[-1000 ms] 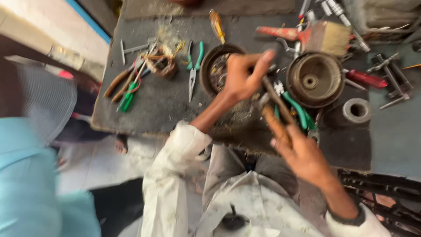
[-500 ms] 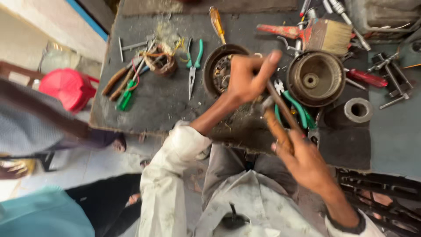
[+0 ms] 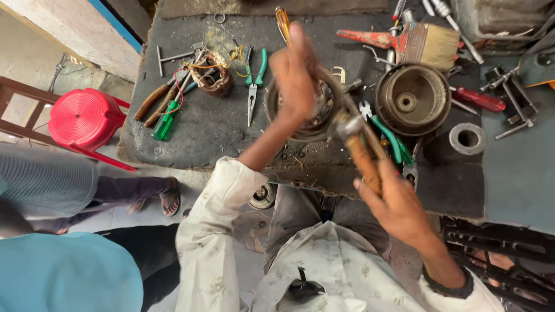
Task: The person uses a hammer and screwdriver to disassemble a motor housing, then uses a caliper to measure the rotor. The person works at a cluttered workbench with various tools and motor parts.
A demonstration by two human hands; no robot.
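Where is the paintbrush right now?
In the head view, the paintbrush lies at the bench's far right side, just beyond the round metal housing, red handle pointing left.

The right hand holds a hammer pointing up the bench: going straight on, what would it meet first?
Probably the round motor part under the left hand; the hammer in the right hand points there, though depth is unclear.

left hand (image 3: 295, 75) lifted higher over round motor housing (image 3: 300, 110), hammer (image 3: 361, 150) lowered
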